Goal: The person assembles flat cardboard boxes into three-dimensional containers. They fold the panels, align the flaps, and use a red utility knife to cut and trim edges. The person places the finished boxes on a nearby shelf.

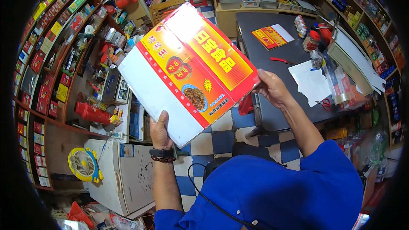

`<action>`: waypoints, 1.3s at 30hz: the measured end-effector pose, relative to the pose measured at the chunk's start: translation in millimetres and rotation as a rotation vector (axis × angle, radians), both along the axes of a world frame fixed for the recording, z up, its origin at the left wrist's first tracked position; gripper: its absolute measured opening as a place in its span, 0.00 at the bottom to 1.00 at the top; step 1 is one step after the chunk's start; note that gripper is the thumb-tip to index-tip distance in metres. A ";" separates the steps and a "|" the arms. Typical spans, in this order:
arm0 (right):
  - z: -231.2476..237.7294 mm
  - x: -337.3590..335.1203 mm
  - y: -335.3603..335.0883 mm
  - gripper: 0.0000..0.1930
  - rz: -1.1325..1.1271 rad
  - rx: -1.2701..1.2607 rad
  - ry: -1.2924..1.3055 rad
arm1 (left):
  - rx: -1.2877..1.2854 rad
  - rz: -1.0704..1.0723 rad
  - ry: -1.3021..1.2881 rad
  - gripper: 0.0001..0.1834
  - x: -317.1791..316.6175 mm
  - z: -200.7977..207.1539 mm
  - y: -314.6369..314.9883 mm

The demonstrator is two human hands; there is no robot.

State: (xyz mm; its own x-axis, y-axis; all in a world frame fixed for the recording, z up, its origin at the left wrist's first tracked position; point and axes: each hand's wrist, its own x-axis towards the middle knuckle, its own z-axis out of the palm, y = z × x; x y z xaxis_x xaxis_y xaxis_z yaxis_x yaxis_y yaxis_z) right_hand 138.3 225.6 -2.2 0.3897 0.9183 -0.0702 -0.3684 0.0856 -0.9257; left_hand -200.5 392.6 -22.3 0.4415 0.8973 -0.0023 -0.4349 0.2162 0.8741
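Both my hands hold up a large flat sheet of printed cardboard [170,89], tilted, with red and yellow panels, a picture of a food dish and white areas. My left hand [161,133] grips its lower left edge, thumb on the front face and fingers hidden behind. At the right corner my right hand [273,88] pinches the sheet, its thumb on top. Beyond that hand is a dark table [268,102]. On it lie a smaller red and yellow cardboard piece [272,37], a red-handled knife [282,61] and a torn white paper [310,83].
Red-handled scissors [326,104] and a red-lidded jar [312,41] are on the table. A white fridge [132,183] with a yellow fan [85,165] on top stands at lower left. Packed shelves [51,68] line the left side. Blue and white tiles [221,142] cover the floor.
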 end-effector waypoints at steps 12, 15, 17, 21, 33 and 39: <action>-100.2 14.3 78.8 0.21 0.097 -0.183 0.167 | -0.030 -0.089 0.128 0.35 13.0 -26.6 98.3; -120.2 24.9 113.5 0.24 0.110 -0.210 0.186 | -0.059 -0.158 0.173 0.34 35.8 -31.8 142.6; -114.5 37.5 141.2 0.24 0.168 -0.233 0.179 | -0.022 -0.150 0.264 0.32 51.9 -48.5 183.8; -130.3 65.7 179.3 0.28 0.082 -0.114 0.219 | 0.025 -0.160 0.342 0.29 105.2 -59.3 244.2; -90.8 195.1 204.4 0.21 -0.166 -0.182 -0.236 | 1.200 0.225 0.661 0.50 262.7 42.5 408.5; -39.7 246.5 237.5 0.19 -0.092 -0.387 -0.735 | 1.005 -0.689 0.635 0.14 342.1 86.4 472.7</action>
State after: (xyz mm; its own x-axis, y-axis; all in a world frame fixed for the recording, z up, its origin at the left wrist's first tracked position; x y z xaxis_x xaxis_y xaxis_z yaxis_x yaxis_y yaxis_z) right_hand 384.8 463.1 -41.9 0.5317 0.8438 -0.0730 0.3337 -0.2879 -0.8976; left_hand 141.6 865.4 64.1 0.9611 0.2349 0.1453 0.0312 -0.6149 0.7880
